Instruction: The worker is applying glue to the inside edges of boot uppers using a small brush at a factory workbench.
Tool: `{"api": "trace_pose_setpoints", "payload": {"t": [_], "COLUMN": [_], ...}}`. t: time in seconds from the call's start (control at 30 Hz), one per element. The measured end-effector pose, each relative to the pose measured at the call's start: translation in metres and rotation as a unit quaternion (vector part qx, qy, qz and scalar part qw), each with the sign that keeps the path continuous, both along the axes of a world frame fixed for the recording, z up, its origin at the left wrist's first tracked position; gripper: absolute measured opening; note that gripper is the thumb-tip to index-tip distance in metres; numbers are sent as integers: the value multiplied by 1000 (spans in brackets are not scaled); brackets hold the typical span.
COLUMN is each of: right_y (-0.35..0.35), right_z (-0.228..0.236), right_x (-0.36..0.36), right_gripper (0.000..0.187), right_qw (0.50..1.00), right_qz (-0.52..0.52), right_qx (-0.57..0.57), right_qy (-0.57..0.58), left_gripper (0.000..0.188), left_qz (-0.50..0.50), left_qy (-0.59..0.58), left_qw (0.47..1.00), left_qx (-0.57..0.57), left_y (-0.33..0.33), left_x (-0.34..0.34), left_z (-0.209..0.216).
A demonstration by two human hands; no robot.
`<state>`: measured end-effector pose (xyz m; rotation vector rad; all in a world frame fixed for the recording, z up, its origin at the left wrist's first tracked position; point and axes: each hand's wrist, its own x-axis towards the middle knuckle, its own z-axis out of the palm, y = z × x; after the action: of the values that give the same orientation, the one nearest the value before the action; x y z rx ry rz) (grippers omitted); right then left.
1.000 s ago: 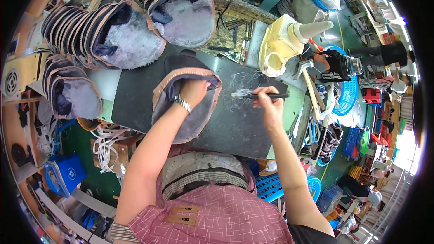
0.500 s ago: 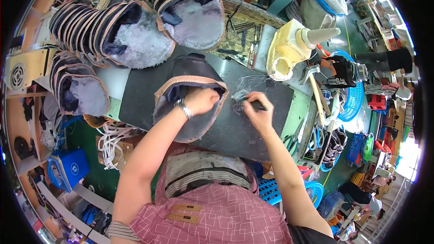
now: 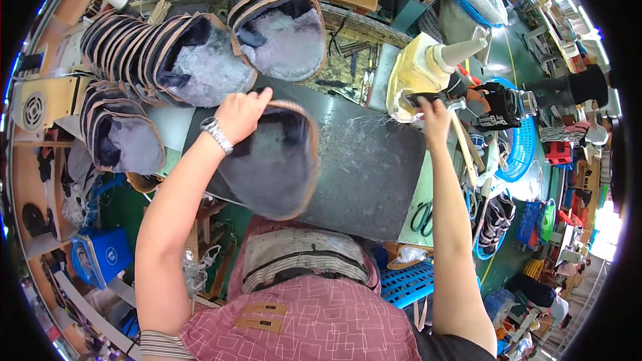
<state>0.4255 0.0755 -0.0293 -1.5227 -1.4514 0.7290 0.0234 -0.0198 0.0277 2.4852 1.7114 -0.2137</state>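
Observation:
My left hand (image 3: 242,117) grips the top edge of a dark slipper (image 3: 277,170) with a stitched tan rim, a furry navy inside and a smooth grey sole; it is slightly blurred. My right hand (image 3: 436,120) is at the round mouth of a cream-coloured container (image 3: 421,70) with a grey cone on it. Its fingers close round a small dark tool (image 3: 422,99), whose exact kind I cannot make out. Wisps of loose grey fibre (image 3: 368,122) lie on the black work mat (image 3: 364,190).
Long rows of fur-lined slippers (image 3: 207,60) stand at the back left, with a shorter stack (image 3: 127,130) nearer. Thin tools (image 3: 368,80) lie behind the mat. A hammer (image 3: 461,137) and scissors (image 3: 422,218) are at the right; a blue basket (image 3: 518,130) stands beyond.
My right hand has moved from the mat up and right to the cream container with the dark tool. My left hand has come out of the slipper's opening onto its top edge, shifting it left.

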Motion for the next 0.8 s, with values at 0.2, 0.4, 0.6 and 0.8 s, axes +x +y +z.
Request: {"api": "trace_pose_setpoints", "payload": {"t": [0.2,0.4,0.6,0.8], "right_y": [-25,-124,-161,-168], "right_z": [-1,34,-37,-51], "right_x": [31,-121,-202,-197], "right_gripper": [20,35,20,22], "right_qw": [904,709,685,778], "right_qz": [-90,165,172,288], "right_qx": [-208,-313,-383,-389], "right_qy": [363,611,595,399], "left_gripper": [56,60,59,37], "left_qz": [203,268,215,-40], "left_qy": [6,-48,-132,-117], "left_qw": [971,959,938,967], "left_qx": [124,85,237,223], "left_y": [-50,-53,-78,-109], "left_x": [15,16,17,26], "left_z": [-20,-19,-22,-38]}}
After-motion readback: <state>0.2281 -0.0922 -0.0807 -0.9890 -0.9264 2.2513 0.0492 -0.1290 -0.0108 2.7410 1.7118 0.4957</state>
